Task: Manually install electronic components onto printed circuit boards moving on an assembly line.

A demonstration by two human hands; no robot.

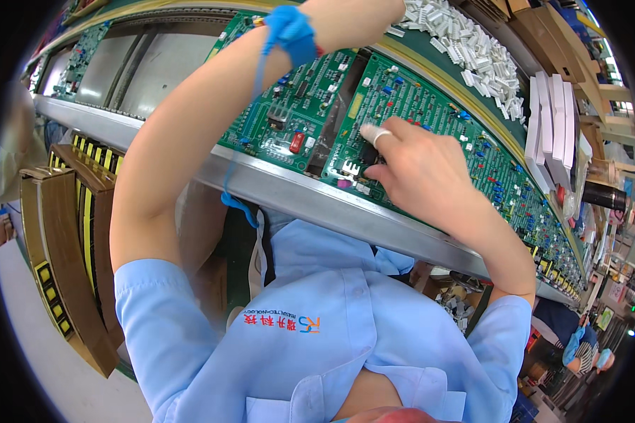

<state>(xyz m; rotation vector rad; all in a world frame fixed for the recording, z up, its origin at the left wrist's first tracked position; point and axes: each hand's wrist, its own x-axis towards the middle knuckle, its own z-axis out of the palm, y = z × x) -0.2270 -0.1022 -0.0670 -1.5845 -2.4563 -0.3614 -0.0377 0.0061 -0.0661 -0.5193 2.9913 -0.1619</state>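
My left arm reaches across to the top edge, a blue anti-static wrist strap [289,34] around its wrist. Its hand [360,20] is partly cut off there, near a pile of white connectors [466,53]; its fingers do not show. Low over a green circuit board [402,106], my right hand [427,166] has thumb and index finger closed about a small black component [368,151] near the board's left end. White wrapping covers part of a finger. Another green circuit board [310,92] lies left of it, partly under my left forearm.
A metal rail [317,194] runs along the near side of the boards. Cardboard boxes [63,233] with yellow-and-black parts stand at left. White strips [554,127] stand at right. A blue cord [236,201] hangs over the rail. Another person [585,356] is far right.
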